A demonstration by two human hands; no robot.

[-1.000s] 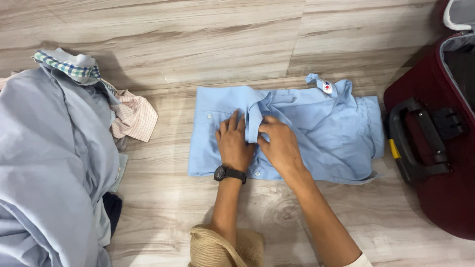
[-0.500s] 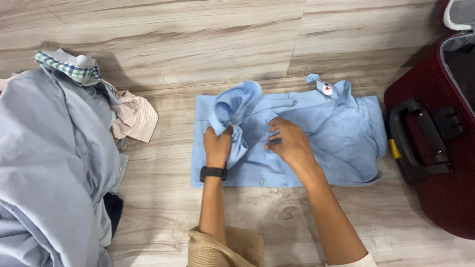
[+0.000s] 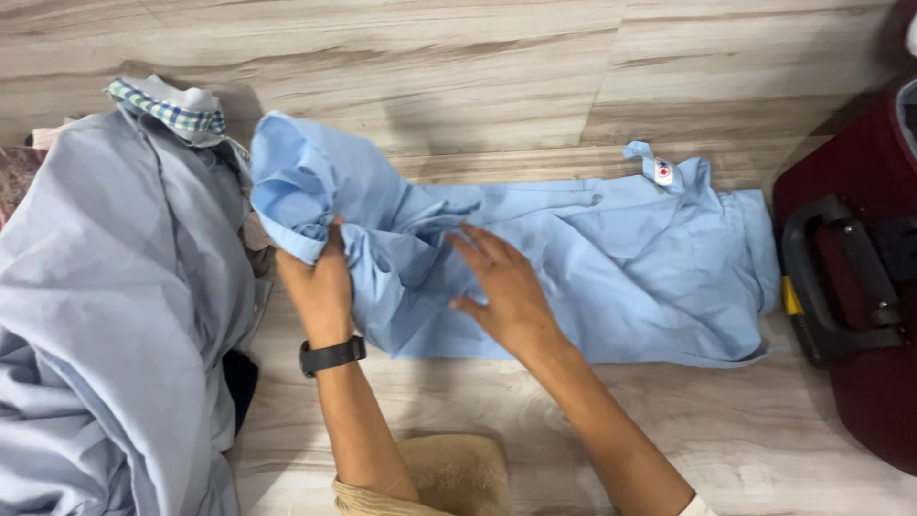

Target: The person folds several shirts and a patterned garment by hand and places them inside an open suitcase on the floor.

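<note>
The light blue shirt [image 3: 611, 258] lies on the wood-pattern floor [image 3: 478, 57] with its long axis running side to side, collar end toward the dark red suitcase [image 3: 860, 277] and the opposite end reaching away from it toward the pile of grey-blue clothes [image 3: 105, 306]. The left hand [image 3: 320, 282] is closed around a bunched fold of the shirt at the end farthest from the suitcase, holding that fold raised off the floor just beside the pile. The right hand [image 3: 501, 287] is spread flat, fingers extended, and presses on the shirt body near its middle, between the left hand and the suitcase. The lifted fold therefore lies away from the suitcase relative to the right hand, and the left hand is the nearer of the two to it. A black wristwatch [image 3: 331, 355] sits on the left wrist.
</note>
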